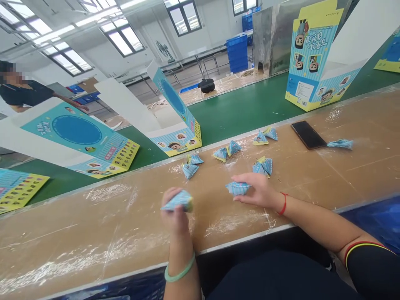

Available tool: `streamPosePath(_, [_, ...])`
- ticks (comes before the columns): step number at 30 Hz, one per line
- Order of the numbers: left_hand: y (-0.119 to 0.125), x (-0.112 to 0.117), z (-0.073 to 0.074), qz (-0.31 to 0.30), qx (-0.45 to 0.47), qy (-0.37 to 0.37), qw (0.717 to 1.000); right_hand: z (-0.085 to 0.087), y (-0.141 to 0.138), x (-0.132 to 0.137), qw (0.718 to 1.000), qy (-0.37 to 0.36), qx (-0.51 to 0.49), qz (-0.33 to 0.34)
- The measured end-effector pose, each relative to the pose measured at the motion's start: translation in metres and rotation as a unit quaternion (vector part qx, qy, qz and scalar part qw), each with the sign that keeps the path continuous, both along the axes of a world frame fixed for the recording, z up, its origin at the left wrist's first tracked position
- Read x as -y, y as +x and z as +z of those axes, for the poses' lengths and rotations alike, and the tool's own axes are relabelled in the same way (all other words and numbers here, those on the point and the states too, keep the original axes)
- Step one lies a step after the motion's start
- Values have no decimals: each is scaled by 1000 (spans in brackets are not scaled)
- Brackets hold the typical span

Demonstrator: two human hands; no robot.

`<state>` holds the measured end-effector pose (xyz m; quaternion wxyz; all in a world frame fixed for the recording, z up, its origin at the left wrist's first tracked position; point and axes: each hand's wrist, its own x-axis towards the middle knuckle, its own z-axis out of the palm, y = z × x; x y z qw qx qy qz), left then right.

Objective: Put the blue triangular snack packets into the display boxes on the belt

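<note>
My left hand [175, 214], with a pale green bangle on its wrist, is closed round a blue and yellow pyramid-shaped packet [179, 201], held above the brown tabletop. In my right hand [258, 191], which wears a red string bracelet, another blue pyramid packet [238, 188] is pinched between thumb and fingers. Just past my hands lie several like packets in small groups: one group [190, 170] at the left, another group [227, 151] in the middle, a third group [265, 136] farther back, and a group [263, 166] close behind my right hand.
A black phone [308, 134] lies at the right, with a flat blue packet [340, 144] beside it. Open printed cartons stand on the green belt [246, 108]: a left carton [81, 133], a middle carton [178, 137] and a right carton [308, 71]. Another person [26, 89] is across the belt.
</note>
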<state>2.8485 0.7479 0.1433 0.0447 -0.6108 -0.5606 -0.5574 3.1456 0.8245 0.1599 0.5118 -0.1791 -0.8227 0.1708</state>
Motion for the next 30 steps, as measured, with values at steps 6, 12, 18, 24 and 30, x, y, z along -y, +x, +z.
streamPosePath(6, [1, -3, 1, -11, -55, 58, 997, -8, -2, -4, 999, -39, 25, 28])
streamPosePath(12, [21, -8, -2, -147, -118, -117, 975, -18, -13, -4, 957, -131, 256, 38])
streamPosePath(18, [41, -13, -10, -274, -101, -154, 944, -39, -30, 0, 945, -15, 328, 10])
streamPosePath(24, [53, -20, -15, -325, -150, -151, 922, -15, 9, -32, 959, 40, 263, -93])
streamPosePath(30, [92, -25, 0, -397, -228, -250, 853, -12, 81, -96, 944, -128, 258, -159])
